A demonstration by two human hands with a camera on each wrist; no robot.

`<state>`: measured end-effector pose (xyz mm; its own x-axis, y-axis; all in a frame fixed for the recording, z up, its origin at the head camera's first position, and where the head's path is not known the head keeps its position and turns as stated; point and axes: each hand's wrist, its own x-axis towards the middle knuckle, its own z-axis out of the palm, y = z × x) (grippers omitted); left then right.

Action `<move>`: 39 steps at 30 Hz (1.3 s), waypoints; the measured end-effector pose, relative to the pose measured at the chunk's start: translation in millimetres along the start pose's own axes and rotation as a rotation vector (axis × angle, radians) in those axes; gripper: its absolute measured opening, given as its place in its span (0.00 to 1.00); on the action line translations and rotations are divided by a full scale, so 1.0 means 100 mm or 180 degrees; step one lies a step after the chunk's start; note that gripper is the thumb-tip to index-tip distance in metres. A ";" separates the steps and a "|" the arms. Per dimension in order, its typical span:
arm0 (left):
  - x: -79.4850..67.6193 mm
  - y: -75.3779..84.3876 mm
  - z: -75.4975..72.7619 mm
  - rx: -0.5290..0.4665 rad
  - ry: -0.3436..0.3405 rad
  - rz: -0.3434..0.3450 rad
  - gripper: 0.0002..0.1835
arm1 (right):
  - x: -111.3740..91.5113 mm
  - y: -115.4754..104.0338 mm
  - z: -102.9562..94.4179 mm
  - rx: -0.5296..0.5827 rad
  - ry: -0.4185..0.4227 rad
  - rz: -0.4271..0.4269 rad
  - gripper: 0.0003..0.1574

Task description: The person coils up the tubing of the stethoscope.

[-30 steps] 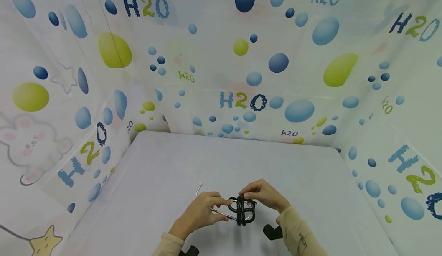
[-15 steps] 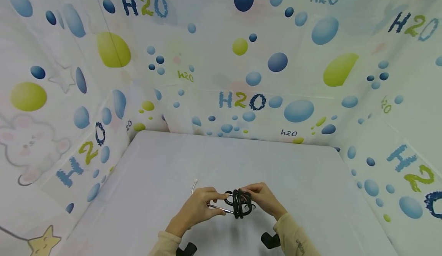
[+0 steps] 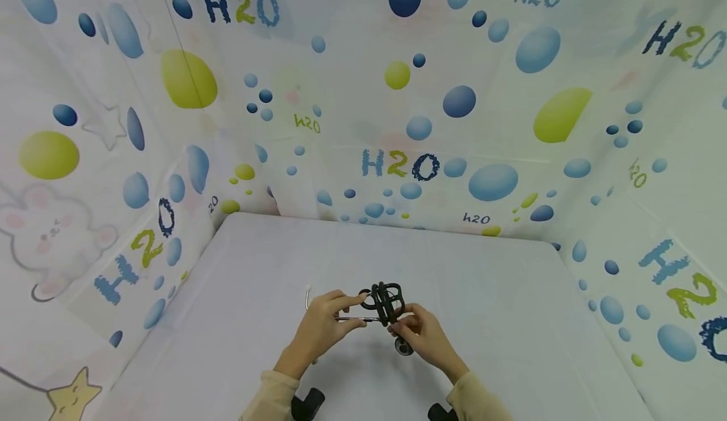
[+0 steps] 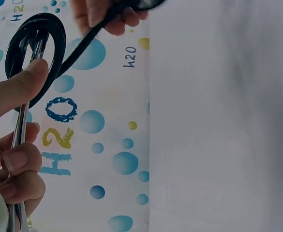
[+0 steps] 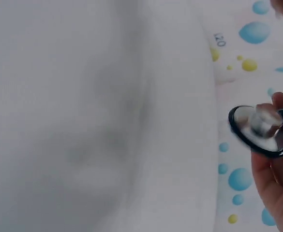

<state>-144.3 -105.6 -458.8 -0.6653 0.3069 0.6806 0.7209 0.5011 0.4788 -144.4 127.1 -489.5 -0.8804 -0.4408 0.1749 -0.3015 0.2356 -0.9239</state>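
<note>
A stethoscope with black tubing wound into a bundle is held above the white table. My left hand grips its metal ear tubes, thumb pressed near the coiled tubing. A white ear tip sticks out beyond that hand. With its fingers my right hand pinches the tubing close to the chest piece, which hangs below the bundle. The right wrist view shows the round metal chest piece with its dark rim beside the fingers. Part of the ear tubes is hidden behind the left hand.
The white table spreads around and beyond the hands. Printed cloth with blue and green dots stands at its back and sides. Dark wrist-worn devices show below both forearms.
The bundle has risen and shifted left, tilting as it went. My right hand has moved from the top of the coil to its lower right, and the chest piece now hangs in view.
</note>
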 end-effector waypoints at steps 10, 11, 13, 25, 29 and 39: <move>0.01 -0.04 0.02 0.0145 -0.0048 -0.0233 0.23 | -0.04 -0.21 -0.18 0.0287 -0.0837 -0.0148 0.17; 0.02 -0.04 0.02 0.0147 -0.0064 -0.0257 0.23 | -0.03 -0.22 -0.20 0.0283 -0.0898 -0.0182 0.18; 0.03 -0.04 0.00 0.0154 -0.0077 -0.0287 0.23 | -0.03 -0.24 -0.22 0.0231 -0.0919 -0.0302 0.20; 0.04 -0.05 -0.04 0.0101 -0.0032 -0.0257 0.24 | 0.02 -0.44 -0.08 -0.0535 0.0144 -0.1394 0.14; 0.07 -0.05 -0.03 0.0075 0.0013 -0.0263 0.24 | 0.03 -0.61 -0.05 -0.0515 0.0394 -0.1529 0.13; 0.09 -0.01 0.01 -0.0126 0.0231 -0.0230 0.23 | 0.07 -0.55 0.06 -0.0122 0.1220 -0.1336 0.08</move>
<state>-151.7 -102.7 -453.8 -0.7009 0.2110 0.6813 0.6797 0.4869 0.5485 -131.9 106.1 -439.1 -0.7499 -0.1593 0.6421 -0.6610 0.1426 -0.7367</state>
